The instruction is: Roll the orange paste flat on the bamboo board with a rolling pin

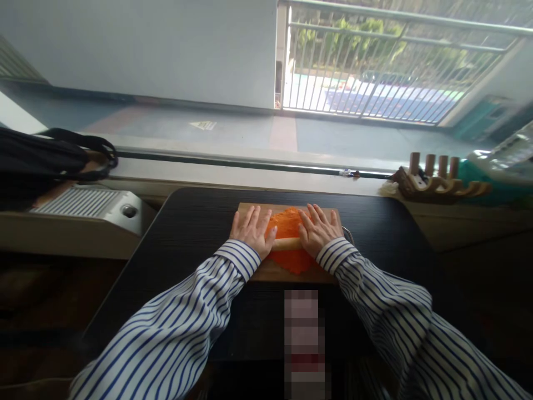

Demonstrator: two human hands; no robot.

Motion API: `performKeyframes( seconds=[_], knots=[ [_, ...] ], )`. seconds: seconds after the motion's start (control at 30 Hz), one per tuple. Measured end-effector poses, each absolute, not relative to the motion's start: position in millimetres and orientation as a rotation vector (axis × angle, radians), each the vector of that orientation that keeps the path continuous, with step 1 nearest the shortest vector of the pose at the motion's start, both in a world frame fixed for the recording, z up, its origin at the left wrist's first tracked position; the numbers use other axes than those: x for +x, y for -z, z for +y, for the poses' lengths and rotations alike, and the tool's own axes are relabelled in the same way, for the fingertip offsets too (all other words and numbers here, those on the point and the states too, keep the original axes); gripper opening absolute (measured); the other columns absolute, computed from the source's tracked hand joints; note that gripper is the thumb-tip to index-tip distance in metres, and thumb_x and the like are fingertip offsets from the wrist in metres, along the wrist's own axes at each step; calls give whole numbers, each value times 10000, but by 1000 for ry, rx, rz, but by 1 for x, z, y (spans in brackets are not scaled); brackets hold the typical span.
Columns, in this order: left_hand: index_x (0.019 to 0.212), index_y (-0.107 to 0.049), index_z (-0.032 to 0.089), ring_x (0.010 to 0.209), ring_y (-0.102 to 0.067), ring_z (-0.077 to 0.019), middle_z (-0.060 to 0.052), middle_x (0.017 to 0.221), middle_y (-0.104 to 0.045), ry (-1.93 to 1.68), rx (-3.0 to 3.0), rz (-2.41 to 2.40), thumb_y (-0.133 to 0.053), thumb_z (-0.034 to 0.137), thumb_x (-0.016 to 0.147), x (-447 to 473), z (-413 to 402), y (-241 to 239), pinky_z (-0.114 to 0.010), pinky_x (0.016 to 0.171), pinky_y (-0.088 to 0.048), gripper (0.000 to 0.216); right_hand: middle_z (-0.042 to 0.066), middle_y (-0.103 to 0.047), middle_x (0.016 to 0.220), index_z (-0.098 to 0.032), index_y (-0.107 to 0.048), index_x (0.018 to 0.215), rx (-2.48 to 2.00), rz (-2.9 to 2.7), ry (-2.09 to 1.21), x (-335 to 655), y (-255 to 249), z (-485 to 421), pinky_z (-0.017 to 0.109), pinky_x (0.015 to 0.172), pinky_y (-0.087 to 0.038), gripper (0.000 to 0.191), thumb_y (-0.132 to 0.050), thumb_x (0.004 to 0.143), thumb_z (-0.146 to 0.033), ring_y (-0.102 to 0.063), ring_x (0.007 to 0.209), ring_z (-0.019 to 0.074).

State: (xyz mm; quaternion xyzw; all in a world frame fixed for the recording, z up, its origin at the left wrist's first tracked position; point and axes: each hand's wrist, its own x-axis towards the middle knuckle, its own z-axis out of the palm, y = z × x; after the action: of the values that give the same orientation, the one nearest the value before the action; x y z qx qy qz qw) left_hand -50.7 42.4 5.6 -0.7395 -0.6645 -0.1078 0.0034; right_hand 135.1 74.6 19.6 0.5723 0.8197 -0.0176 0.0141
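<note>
A wooden rolling pin [287, 244] lies crosswise over a flattened orange dough-like sheet [287, 223]. The sheet shows both beyond the pin and on the near side, on a wooden board [266, 273]. My left hand [251, 229] rests flat over the pin's left end, fingers stretched forward. On the pin's right end my right hand [318, 229] lies palm down, fingers also stretched out and slightly apart. Both hands hide the pin's ends. Beside the board's right edge, a thin curved metal handle or loop [348, 235] is partly visible.
The board sits on a black table [200, 233] against a window sill [233, 169]. A dark bag [41, 161] lies over a white radiator-like unit [91, 211] at left. At right stand a wooden rack [437, 183] and a teal-and-clear container [499, 166]. A pixelated patch covers the near middle.
</note>
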Motion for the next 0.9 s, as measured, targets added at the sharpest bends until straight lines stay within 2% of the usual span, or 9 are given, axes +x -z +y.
performKeyframes(
  seconds=[0.3,0.43,0.53,0.63,0.77,0.9],
  knots=[
    [1290,-438,121,1267,-336,-311,-173,1355,-406,377,-2386,-1853,-305,443,871,-47,-7,-1,-557,1020,-225,545,107,-294,1428,-107,-377,1325,1772,2726,-51,147,-13,16,545,1051,-84,512,-236,909,-371,-181,1330,243],
    [1242,-491,116,1244,-371,-319,-177,1334,-432,426,-2434,-1715,-453,441,818,-54,-25,0,-548,1005,-274,536,126,-364,1390,-109,-427,1292,1677,2898,-82,161,-3,2,495,1057,-141,482,-307,906,-370,-242,1311,238],
    [1169,-552,145,1211,-422,-299,-153,1295,-487,396,-2501,-1695,-530,277,775,-62,-30,0,-527,987,-320,416,124,-427,1350,-132,-475,1251,1592,3000,-80,174,1,-4,494,1053,-161,442,-355,903,-376,-291,1291,242],
    [1047,-608,181,1162,-477,-264,-116,1232,-557,436,-2546,-1645,-519,167,750,-67,-28,0,-515,990,-324,311,99,-506,1288,-191,-548,1159,1556,3075,-133,187,0,-7,516,1053,-137,323,-420,891,-317,-354,1258,234],
    [991,-611,190,1126,-508,-238,-108,1173,-601,593,-2562,-1527,-506,190,772,-68,-22,1,-484,1002,-320,244,72,-584,1202,-209,-599,1043,1455,3202,-206,200,-6,-5,511,1067,-97,217,-493,864,-272,-416,1216,216],
    [1020,-592,169,1106,-523,-236,-118,1156,-608,638,-2604,-1503,-498,209,778,-69,-21,2,-465,983,-354,262,83,-595,1183,-191,-604,999,1371,3269,-221,203,-13,-1,488,1074,-122,191,-504,860,-277,-444,1194,208]
  ],
)
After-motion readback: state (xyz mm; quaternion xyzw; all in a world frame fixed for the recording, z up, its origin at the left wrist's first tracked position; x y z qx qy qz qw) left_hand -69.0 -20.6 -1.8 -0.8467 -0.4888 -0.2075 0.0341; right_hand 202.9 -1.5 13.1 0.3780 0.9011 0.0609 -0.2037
